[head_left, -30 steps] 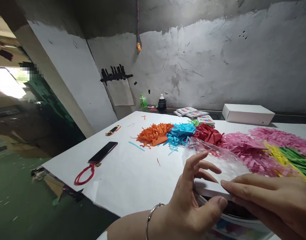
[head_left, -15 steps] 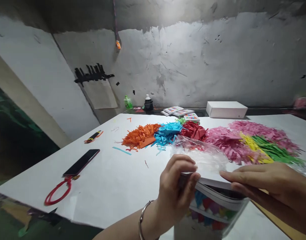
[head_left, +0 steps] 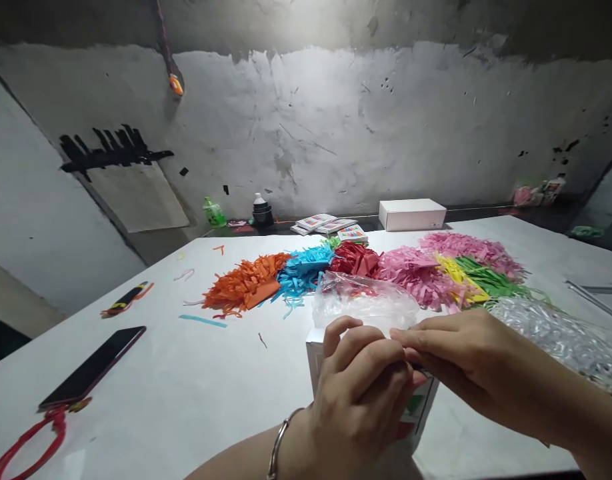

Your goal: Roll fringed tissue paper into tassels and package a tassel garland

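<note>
Carton, white and printed, was near, its top gripped by the left hand; the right hand touched there, grip unclear. Beyond lay clear plastic, then red paper fringe.

Most of the printed box's front is kinda blocked by the left hand, and what's pinched under the right hand's fingertips can't really be made out. The red cord is cropped bottom left, the clear plastic pile is cut off at right, and the flat packs' lettering is too tiny to be read
</note>
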Tool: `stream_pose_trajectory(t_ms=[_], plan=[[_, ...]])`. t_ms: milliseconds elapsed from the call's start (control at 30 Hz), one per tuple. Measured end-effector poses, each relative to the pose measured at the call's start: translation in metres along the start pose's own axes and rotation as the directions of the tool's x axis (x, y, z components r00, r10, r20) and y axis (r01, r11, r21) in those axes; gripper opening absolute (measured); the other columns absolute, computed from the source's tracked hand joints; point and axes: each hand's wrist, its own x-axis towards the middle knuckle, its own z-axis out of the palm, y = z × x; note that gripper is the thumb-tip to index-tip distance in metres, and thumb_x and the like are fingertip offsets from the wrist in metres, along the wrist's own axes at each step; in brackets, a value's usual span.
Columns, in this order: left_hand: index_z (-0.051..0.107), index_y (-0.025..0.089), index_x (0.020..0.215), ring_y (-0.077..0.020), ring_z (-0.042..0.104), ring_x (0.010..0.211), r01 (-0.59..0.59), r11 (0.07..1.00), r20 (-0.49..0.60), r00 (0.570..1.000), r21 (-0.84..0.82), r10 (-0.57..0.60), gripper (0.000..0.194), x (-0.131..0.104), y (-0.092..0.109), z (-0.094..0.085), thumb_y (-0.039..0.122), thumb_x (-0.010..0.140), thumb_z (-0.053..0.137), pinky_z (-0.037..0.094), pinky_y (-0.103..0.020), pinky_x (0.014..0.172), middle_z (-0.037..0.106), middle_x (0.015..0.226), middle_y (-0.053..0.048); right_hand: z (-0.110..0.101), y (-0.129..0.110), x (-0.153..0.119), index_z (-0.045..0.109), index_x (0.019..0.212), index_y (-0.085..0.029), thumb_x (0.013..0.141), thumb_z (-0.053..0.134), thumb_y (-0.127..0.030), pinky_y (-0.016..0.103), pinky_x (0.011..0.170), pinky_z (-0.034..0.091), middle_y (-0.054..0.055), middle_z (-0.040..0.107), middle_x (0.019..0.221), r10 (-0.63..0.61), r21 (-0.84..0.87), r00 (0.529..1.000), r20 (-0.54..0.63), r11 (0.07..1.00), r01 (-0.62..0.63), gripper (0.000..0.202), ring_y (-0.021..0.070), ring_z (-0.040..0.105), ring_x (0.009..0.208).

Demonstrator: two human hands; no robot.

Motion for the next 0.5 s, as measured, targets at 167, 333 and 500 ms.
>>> stream_pose_trajectory(t_ms=[167, 333, 500], plan=[[0.067, 0.018, 0.085, -0.0136, 0.062, 0.082, -0.015, 0.999, 0.016, 1.0, -0.028, 0.015, 0.014, 0.002, 0.003, -0.003, 0.016, 0.097, 0.06, 0.043, -0.037, 0.098, 0.074, 0.085, 0.001, -0.012, 0.003, -0.002, 0.068, 0.101, -0.024, 0.103, 0.048, -0.031, 0.021, 0.06, 0.04, 0.0, 0.07, 0.079, 0.012, 0.105, 0.992, 0.129, 0.994, -0.026, 0.021, 0.0116, 0.062, 0.066], [0.066, 0.018, 0.084, -0.0135, 0.062, 0.081, -0.003, 0.998, 0.028, 1.0, -0.059, 0.005, 0.011, 0.001, 0.003, -0.003, 0.015, 0.095, 0.064, 0.045, -0.036, 0.096, 0.073, 0.082, 0.002, -0.023, 0.007, -0.001, 0.067, 0.107, -0.027, 0.105, 0.042, -0.035, 0.02, 0.058, 0.038, -0.004, 0.066, 0.074, 0.022, 0.144, 0.963, 0.27, 0.988, -0.063, 0.026, 0.0106, 0.06, 0.064], [0.065, 0.016, 0.085, -0.0146, 0.062, 0.082, -0.033, 0.997, 0.024, 0.999, -0.063, 0.034, 0.01, 0.001, 0.001, -0.002, 0.011, 0.093, 0.064, 0.046, -0.037, 0.094, 0.073, 0.084, 0.0, -0.016, 0.006, -0.004, 0.07, 0.103, -0.028, 0.103, 0.049, -0.033, 0.018, 0.055, 0.04, -0.005, 0.068, 0.072, 0.01, 0.092, 0.994, 0.113, 0.996, -0.02, 0.021, 0.0087, 0.06, 0.06]])
